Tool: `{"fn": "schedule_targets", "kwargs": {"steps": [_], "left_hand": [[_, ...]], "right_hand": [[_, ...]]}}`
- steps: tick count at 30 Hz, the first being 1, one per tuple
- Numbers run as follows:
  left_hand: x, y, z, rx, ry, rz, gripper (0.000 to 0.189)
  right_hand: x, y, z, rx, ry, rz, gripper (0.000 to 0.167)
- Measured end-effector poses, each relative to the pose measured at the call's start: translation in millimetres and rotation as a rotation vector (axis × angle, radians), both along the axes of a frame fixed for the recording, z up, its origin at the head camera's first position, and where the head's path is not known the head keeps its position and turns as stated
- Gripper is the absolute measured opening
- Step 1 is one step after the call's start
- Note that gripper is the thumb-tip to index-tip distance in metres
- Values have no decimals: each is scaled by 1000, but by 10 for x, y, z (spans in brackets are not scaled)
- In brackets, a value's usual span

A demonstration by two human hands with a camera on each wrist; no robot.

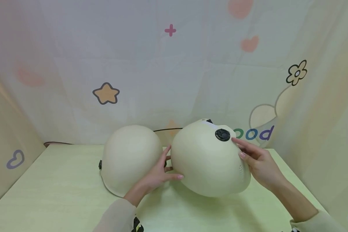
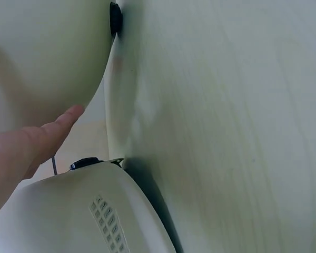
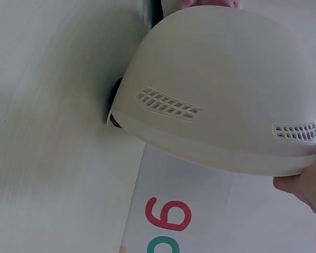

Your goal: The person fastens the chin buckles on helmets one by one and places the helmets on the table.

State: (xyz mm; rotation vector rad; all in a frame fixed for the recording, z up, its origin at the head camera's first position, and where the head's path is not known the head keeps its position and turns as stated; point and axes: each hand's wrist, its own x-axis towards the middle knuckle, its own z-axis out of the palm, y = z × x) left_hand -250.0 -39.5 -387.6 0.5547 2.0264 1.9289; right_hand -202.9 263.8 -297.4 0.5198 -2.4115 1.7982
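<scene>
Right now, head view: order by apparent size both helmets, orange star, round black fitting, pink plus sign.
Held helmet, other helmet: nearness makes ranking unsure
Orange star
Round black fitting
Pink plus sign

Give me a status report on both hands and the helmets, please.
Left hand touching left side of tilted helmet; right hand gripping its right side. Second helmet close on the left, possibly crowding the left hand.

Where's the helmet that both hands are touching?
In the head view, the tilted helmet is just right of the middle, between the left hand and the right hand. The other helmet is beside it, on its left.
</scene>
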Motion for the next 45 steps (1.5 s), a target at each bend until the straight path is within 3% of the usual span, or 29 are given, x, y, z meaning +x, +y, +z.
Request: {"fn": "schedule_targets", "kwargs": {"steps": [9, 14, 21, 26, 31, 38, 45], "left_hand": [[-66, 39, -32, -9, -52, -1, 113], [-63, 70, -55, 45, -99, -31, 115], [-20, 66, -75, 65, -89, -15, 113], [5, 48, -19, 50, -83, 18, 113], [50, 32, 106, 30, -60, 73, 115], [110, -16, 290, -50, 16, 183, 108], [95, -68, 272, -56, 22, 158, 100]], "right_hand": [[-13, 33, -53, -116, -5, 34, 40], [4, 49, -44, -16, 27, 0, 41], [41, 51, -19, 97, 85, -52, 39], [63, 39, -9, 212, 104, -123, 40], [62, 51, -17, 226, 99, -133, 42], [64, 51, -51, 227, -6, -61, 55], [64, 58, -16, 238, -8, -8, 56]]}}
